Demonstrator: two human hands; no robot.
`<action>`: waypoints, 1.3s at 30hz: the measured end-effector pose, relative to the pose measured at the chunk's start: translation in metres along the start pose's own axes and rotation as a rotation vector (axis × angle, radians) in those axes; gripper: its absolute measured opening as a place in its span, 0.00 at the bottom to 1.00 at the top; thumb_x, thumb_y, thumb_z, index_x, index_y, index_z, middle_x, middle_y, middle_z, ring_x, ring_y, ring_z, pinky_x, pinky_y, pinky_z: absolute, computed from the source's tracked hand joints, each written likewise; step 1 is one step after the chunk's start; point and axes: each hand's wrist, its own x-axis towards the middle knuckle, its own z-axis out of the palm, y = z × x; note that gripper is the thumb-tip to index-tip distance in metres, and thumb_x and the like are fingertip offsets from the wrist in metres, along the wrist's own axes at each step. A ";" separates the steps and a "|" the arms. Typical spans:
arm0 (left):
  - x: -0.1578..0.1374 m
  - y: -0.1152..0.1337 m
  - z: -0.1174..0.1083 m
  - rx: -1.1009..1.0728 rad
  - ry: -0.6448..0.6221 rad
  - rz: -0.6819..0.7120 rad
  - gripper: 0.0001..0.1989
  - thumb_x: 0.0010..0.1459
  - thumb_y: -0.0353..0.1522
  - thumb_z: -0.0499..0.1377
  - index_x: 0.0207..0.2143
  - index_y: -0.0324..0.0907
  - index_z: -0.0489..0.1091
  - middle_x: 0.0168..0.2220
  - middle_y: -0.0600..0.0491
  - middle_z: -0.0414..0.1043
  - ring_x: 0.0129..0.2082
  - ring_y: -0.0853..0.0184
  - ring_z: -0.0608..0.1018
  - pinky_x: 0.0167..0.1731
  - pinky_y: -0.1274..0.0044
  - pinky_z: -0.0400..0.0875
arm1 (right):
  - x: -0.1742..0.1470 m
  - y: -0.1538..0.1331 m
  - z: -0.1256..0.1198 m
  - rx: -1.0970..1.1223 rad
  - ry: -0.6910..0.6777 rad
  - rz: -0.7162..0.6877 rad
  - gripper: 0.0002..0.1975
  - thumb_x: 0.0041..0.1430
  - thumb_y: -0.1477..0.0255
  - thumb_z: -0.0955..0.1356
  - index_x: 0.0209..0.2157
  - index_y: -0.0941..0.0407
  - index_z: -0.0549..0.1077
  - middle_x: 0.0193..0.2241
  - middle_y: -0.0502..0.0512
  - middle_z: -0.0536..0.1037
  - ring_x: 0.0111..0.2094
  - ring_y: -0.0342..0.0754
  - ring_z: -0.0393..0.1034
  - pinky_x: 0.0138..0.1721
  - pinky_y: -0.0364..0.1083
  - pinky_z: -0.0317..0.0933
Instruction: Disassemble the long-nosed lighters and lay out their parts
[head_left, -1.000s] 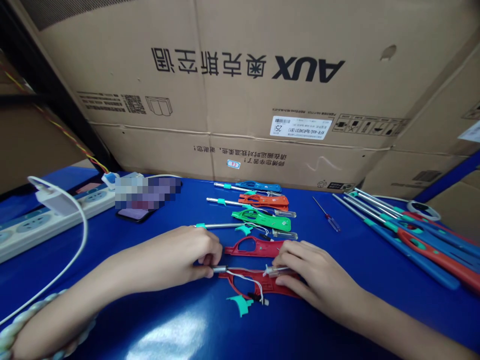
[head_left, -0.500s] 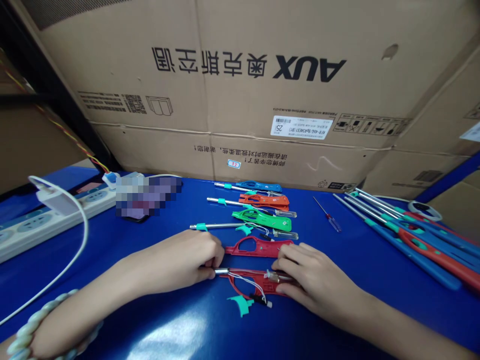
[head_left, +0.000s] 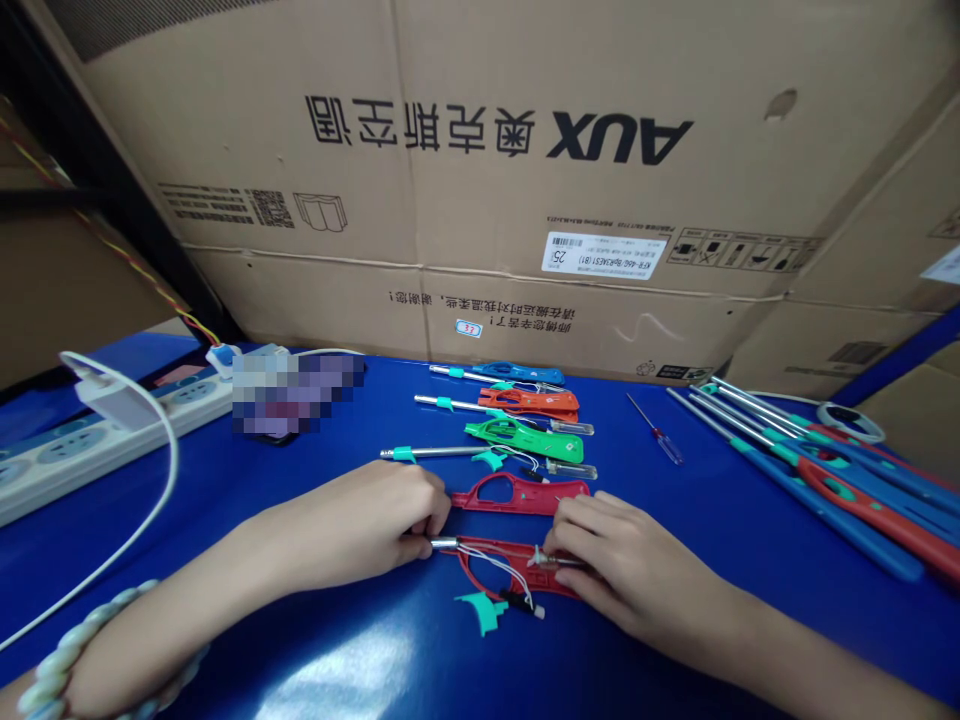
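Note:
My left hand (head_left: 382,515) pinches the metal tube (head_left: 444,544) of a long-necked gas lighter at the left end of a red handle half (head_left: 551,579). My right hand (head_left: 630,555) has its fingers closed around the fuel tank (head_left: 551,562), over the right part of that half; its fingers hide most of the tank. White wires (head_left: 495,556) run from the tube to a small black igniter (head_left: 517,601). A teal trigger (head_left: 482,612) lies below the handle. Behind, between the hands, rests the other red handle half (head_left: 536,495).
Opened green (head_left: 536,442), orange (head_left: 534,404) and blue (head_left: 529,373) lighters lie in rows behind. A screwdriver (head_left: 664,445) and several whole lighters (head_left: 832,480) are at right. At left are a power strip (head_left: 82,445), a white cable (head_left: 174,460) and a blurred phone. A large carton (head_left: 465,200) stands behind.
My right hand has shifted slightly, and the tank's metal end sits a little lower against the red handle half. My left hand stays almost still on the tube.

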 end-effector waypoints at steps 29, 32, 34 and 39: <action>0.008 0.004 0.002 -0.048 0.066 0.129 0.15 0.60 0.21 0.52 0.44 0.46 0.68 0.38 0.54 0.71 0.37 0.65 0.75 0.33 0.78 0.63 | 0.004 0.009 -0.002 -0.153 0.095 -0.028 0.05 0.61 0.78 0.64 0.35 0.57 0.71 0.34 0.54 0.74 0.34 0.49 0.67 0.37 0.47 0.59; 0.009 0.004 0.002 -0.043 0.077 0.129 0.12 0.60 0.22 0.53 0.42 0.45 0.68 0.38 0.54 0.71 0.36 0.65 0.75 0.34 0.78 0.64 | 0.004 0.009 -0.003 -0.159 0.100 -0.032 0.05 0.61 0.78 0.64 0.35 0.56 0.71 0.33 0.53 0.74 0.34 0.48 0.67 0.37 0.47 0.59; 0.009 0.004 0.002 -0.048 0.090 0.132 0.11 0.60 0.22 0.53 0.41 0.44 0.68 0.38 0.54 0.71 0.36 0.65 0.75 0.34 0.78 0.64 | 0.004 0.008 -0.003 -0.160 0.101 -0.036 0.05 0.61 0.78 0.64 0.35 0.56 0.71 0.33 0.53 0.73 0.34 0.48 0.67 0.37 0.47 0.59; 0.009 0.006 0.002 -0.053 0.099 0.140 0.12 0.60 0.22 0.53 0.42 0.44 0.67 0.38 0.53 0.70 0.37 0.65 0.74 0.34 0.77 0.64 | 0.003 0.009 -0.002 -0.160 0.105 -0.038 0.05 0.62 0.77 0.64 0.35 0.56 0.71 0.34 0.53 0.74 0.34 0.48 0.67 0.36 0.47 0.59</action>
